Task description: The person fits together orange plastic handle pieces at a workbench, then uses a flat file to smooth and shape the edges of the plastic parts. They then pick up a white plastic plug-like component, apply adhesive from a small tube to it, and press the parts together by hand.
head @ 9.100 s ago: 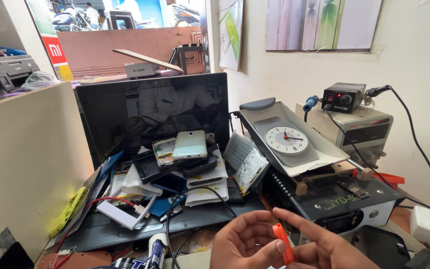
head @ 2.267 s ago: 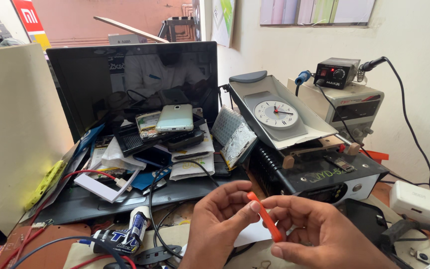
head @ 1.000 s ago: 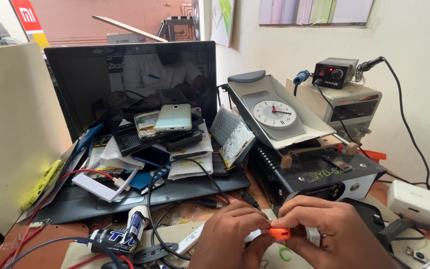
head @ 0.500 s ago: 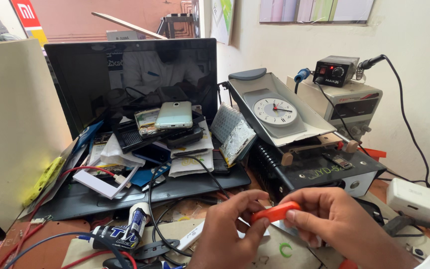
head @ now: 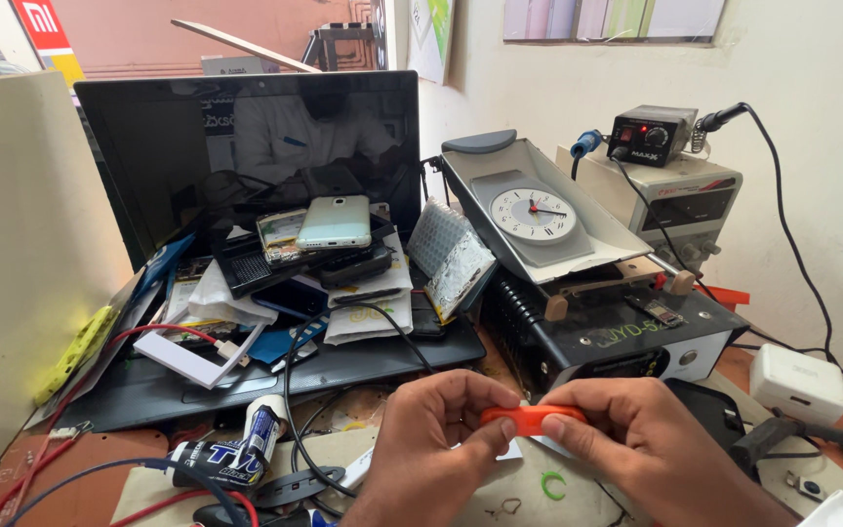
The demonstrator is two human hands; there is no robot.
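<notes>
Both my hands hold a small flat orange plastic tool level, low in the middle of the view. My left hand pinches its left end between thumb and fingers. My right hand grips its right end. The tool hovers just above a pale work mat on the cluttered bench. Its underside is hidden by my fingers.
A dark laptop stands behind, its keyboard heaped with phones, papers and parts. A clock in a grey tray rests on a black machine. A soldering station, white adapter, batteries and cables surround my hands.
The orange tool has gone from tilted upright in my fingers to lying level between both hands. My hands dropped lower, then rose a little.
</notes>
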